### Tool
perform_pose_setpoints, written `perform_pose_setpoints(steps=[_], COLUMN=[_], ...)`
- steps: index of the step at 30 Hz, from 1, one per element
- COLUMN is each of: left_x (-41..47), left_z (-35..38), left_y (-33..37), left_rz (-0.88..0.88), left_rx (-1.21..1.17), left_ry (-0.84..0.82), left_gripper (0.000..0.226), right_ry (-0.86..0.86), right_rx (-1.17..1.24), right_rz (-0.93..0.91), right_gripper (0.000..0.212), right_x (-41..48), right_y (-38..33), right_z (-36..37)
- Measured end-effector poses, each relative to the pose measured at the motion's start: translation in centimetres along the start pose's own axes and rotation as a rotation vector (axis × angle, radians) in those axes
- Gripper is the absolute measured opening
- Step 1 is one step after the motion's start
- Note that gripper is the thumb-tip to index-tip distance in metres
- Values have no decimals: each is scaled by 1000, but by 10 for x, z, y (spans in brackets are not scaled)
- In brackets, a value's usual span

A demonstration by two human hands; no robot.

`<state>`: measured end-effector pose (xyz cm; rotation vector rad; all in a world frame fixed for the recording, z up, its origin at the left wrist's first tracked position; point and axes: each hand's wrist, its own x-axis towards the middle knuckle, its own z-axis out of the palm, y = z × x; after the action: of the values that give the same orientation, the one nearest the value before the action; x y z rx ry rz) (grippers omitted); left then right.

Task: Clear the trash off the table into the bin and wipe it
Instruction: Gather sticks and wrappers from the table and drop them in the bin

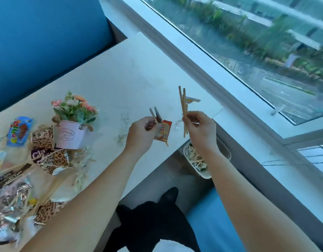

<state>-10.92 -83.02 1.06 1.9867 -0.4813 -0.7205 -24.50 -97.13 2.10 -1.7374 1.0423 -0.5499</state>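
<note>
A red sachet [165,130] and short sticks are gripped in the left hand [144,132], right of the flower pot [69,134]. Farther right, wooden sticks [183,106] are pinched in the right hand [198,128], above the bin [227,151]. Wrappers [11,197] are heaped left of the pot.

A large window [247,42] lets in cool daylight, with a road [284,95] and greenery [220,17] beyond it. A white sill [193,70] runs just below the window, and a blue padded seat back [48,42] stands left of it.
</note>
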Motion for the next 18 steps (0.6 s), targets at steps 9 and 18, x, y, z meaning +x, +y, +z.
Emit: perform_pose_setpoints(steps=[9,18], left_x=[0,5], left_z=[121,203], left_y=[27,19], left_rz=[62,60], left_rx=[176,321], left_ry=[-163,-282], left_gripper=[5,5], right_ry=[135,159], right_rx=[30,4], right_rz=[175,279], right_gripper=[13,12], right_x=[-7,-19], right_y=[92,165], right_z=[-74,-92])
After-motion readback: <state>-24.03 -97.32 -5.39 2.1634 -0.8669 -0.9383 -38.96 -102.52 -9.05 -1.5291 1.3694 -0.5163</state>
